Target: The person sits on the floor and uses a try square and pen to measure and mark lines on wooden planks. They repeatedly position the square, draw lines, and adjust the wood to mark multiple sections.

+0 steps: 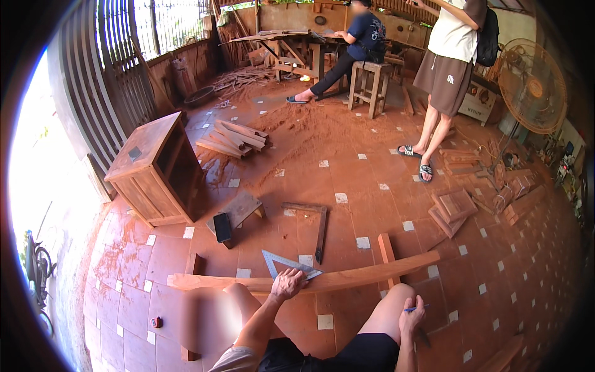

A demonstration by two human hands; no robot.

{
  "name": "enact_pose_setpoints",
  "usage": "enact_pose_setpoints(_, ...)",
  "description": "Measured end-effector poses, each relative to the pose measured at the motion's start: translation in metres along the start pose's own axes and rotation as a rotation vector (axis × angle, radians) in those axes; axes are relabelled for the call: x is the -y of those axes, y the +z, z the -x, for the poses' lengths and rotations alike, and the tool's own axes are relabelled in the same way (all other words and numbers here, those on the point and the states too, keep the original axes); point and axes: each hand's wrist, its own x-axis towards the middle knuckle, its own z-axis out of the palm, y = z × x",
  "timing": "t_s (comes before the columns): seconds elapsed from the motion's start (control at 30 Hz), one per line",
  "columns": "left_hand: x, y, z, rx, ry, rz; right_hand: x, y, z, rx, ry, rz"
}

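Note:
A long reddish wooden plank (pixel 365 271) lies crosswise in front of my knees, over two wooden supports. A metallic triangular set square (pixel 273 261) rests against it, its tip pointing away from me. My left hand (pixel 289 283) is closed over the lower part of the set square, pressing it at the plank; its fingertips are partly hidden. Beside my right knee, my right hand (pixel 411 312) holds a thin blue pen (pixel 419 306) between its fingers, apart from the plank. One wooden support (pixel 387 251) sticks out beyond the plank's right half.
A red tape measure (pixel 157 322) lies on the tiled floor at left. Beyond the plank are an L-shaped wooden frame (pixel 321 226), a low stool (pixel 240 209) bearing a dark object, and a wooden cabinet (pixel 155 177). A person stands near a fan (pixel 533 87); another sits at a bench.

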Motion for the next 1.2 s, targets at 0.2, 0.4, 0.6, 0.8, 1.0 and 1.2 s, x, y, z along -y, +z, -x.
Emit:
enact_pose_setpoints(0.2,0.007,-0.011,-0.009,-0.373,0.301,0.264,-0.009,0.002,0.001,0.032,0.01,-0.034)
enact_pose_setpoints(0.4,0.006,-0.059,-0.014,-0.556,-0.252,0.304,-0.018,-0.001,0.011,0.042,-0.025,-0.09)
enact_pose_setpoints(0.6,0.006,-0.079,0.008,-0.897,-0.677,1.021,0.004,-0.006,0.025,0.112,-0.005,-0.178)
enact_pose_setpoints(0.8,-0.008,-0.05,0.042,-0.534,-1.158,1.593,-0.01,-0.027,0.007,0.304,0.075,-0.333)
enact_pose_setpoints(1.0,-0.068,0.001,0.015,-0.278,-1.064,1.971,-0.106,-0.008,-0.117,0.338,0.36,-0.265)
enact_pose_setpoints(1.2,-0.147,0.074,-0.013,-0.138,-1.263,1.991,-0.221,0.045,-0.215,0.224,0.25,-0.151)
